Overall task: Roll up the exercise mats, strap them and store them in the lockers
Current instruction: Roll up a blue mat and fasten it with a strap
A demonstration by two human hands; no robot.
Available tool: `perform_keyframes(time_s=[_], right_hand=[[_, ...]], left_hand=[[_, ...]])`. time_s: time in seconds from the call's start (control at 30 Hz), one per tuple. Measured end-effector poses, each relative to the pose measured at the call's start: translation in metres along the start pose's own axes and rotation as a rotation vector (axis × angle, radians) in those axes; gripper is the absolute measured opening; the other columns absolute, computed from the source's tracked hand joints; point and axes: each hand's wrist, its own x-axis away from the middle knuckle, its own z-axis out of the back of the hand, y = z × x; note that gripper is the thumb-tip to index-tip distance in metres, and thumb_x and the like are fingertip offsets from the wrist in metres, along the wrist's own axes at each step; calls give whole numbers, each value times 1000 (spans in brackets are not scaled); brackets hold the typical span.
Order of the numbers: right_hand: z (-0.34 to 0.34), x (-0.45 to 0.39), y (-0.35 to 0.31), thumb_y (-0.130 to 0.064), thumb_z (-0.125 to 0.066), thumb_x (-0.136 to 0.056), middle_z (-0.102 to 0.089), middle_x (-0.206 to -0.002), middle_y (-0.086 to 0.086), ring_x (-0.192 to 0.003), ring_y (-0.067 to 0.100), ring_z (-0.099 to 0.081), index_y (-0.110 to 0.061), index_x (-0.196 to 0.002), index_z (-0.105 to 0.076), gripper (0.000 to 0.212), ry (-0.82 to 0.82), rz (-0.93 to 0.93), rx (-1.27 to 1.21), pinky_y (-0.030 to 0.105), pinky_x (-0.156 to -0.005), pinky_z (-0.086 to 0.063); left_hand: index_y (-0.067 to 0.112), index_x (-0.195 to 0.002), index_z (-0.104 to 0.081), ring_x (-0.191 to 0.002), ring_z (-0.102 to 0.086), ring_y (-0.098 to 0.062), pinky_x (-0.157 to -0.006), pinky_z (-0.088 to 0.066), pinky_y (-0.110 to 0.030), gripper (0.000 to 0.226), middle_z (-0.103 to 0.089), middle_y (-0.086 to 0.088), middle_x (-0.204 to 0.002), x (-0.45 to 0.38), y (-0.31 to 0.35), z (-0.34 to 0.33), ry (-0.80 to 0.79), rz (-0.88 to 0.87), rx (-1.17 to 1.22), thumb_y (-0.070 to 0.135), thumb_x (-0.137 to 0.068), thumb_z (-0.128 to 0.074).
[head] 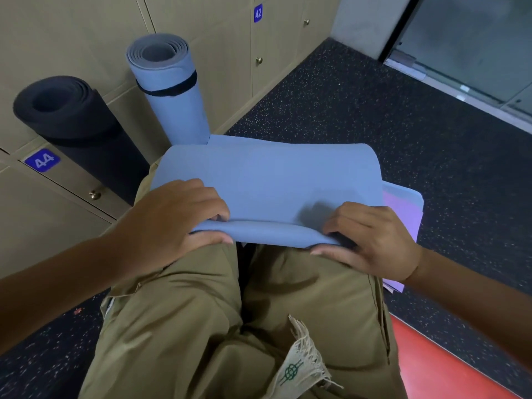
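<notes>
A blue exercise mat (270,180) lies across my knees, its near edge folded over into a small first roll. My left hand (175,223) pinches that rolled edge at its left end, fingers on top and thumb beneath. My right hand (371,240) grips the same edge at its right end. A purple underside (403,211) of a mat shows to the right under the blue one. A rolled blue mat (169,90) with a black strap (169,89) stands upright against the lockers. A rolled black mat (72,119) stands left of it.
Beige lockers (57,36) with brass knobs and blue number plates 44 (42,162) and 42 (258,13) line the left and back. Dark speckled floor (374,110) stretches to the right towards a glass door (475,44). A red surface (431,361) lies at the lower right.
</notes>
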Motion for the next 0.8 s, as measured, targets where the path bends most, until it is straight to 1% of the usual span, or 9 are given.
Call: perform_keyframes(time_s=[0.13, 0.3, 0.37, 0.43, 0.5, 0.6, 0.67, 0.7, 0.8], right_hand=[[-1, -2, -11, -48, -64, -97, -60, -81, -2, -74, 20, -58, -13, -87, -69, 37, -9, -144, 76, 29, -62, -44], [-1, -7, -18, -61, -52, -95, -53, -87, -13, -80, 5, -53, -25, -87, -64, 39, -97, -430, -86, 16, -68, -39], [0, -11, -13, -64, -52, -94, -53, -86, -15, -81, 5, -55, -32, -84, -60, 34, -150, -482, -178, 16, -68, -39], [-1, -15, -7, -63, -56, -92, -54, -82, -15, -78, 7, -56, -31, -81, -59, 33, -165, -495, -243, 22, -66, -41], [-1, -19, -1, -60, -62, -89, -55, -79, -14, -75, 10, -56, -29, -78, -60, 33, -159, -519, -319, 22, -64, -39], [0, -25, 5, -53, -72, -88, -56, -76, -9, -78, 14, -54, -25, -76, -62, 32, -167, -568, -466, 20, -68, -37], [1, -29, 7, -47, -72, -85, -55, -77, -7, -82, 13, -52, -22, -78, -63, 27, -177, -583, -525, 18, -72, -37], [1, -31, 8, -44, -73, -84, -54, -79, -6, -81, 11, -50, -21, -82, -64, 25, -182, -596, -560, 16, -72, -37], [2, -35, 10, -34, -79, -84, -53, -83, -5, -76, 8, -48, -20, -91, -63, 22, -206, -635, -619, 17, -70, -38]], left_hand=[[25, -84, -62, -72, -47, -15, -66, -36, -33, 35, -55, 13, -75, 0, 11, -5, 64, 77, -119, 54, -96, -46], [33, -81, -57, -77, -42, -8, -75, -27, -28, 32, -54, 17, -73, 0, 3, -15, 43, 235, 23, 57, -96, -42], [38, -79, -54, -81, -45, -7, -79, -27, -30, 30, -54, 19, -73, -2, -1, -15, 14, 247, 77, 58, -96, -40], [38, -77, -55, -85, -47, -7, -83, -29, -33, 31, -54, 19, -73, -3, -5, -13, -7, 249, 119, 57, -95, -39], [38, -78, -55, -89, -47, -10, -88, -29, -36, 31, -55, 17, -77, -5, -10, -12, -19, 238, 140, 59, -95, -39], [41, -92, -55, -95, -45, -8, -92, -28, -34, 33, -54, 21, -87, -6, -15, -11, -40, 173, 138, 70, -94, -41], [41, -109, -55, -91, -41, -4, -88, -29, -32, 49, -49, 25, -96, -7, -15, -11, -54, 90, 57, 83, -88, -42], [39, -115, -55, -91, -41, -5, -87, -29, -32, 57, -47, 25, -101, -7, -14, -10, -64, 57, 23, 85, -84, -46], [33, -120, -60, -92, -46, -10, -85, -32, -31, 53, -49, 16, -108, -8, -14, -12, -24, -14, -22, 74, -87, -56]])
